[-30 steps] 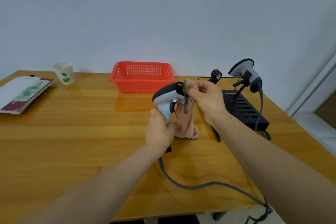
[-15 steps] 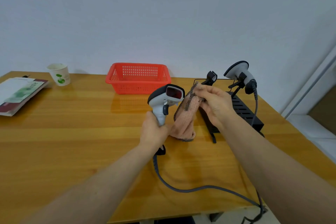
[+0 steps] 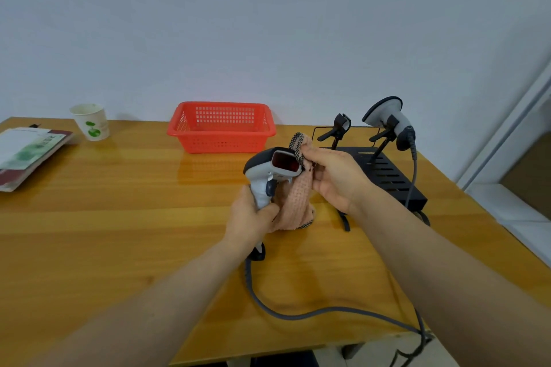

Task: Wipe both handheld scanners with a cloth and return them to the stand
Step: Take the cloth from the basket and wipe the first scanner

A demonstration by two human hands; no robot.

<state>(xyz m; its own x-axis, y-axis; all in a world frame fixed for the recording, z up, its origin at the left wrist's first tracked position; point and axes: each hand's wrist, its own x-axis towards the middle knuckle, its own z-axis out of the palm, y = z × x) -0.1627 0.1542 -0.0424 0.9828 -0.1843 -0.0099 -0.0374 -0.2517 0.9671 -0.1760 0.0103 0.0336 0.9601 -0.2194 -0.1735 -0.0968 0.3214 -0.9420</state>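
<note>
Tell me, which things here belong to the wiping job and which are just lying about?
Job: held scanner in the left hand, pink cloth in the right hand, second scanner, black stand.
Lying about: red basket, paper cup, booklets.

Wooden table (image 3: 119, 232), glossy top. Reference is the left hand's (image 3: 249, 217) grip on the scanner (image 3: 268, 176) handle.
- Red basket (image 3: 222, 143): beyond the grip, slightly left.
- Paper cup (image 3: 91, 122): far left of the grip, at the far edge.
- Booklets (image 3: 26, 155): further left still.
- Black slotted stand (image 3: 387, 176): right of the grip.
- Cloth (image 3: 295, 202): lower end looks to touch the top just right of the grip.
- Grey cable (image 3: 298, 314): runs from under the grip over the near-right edge.
</note>
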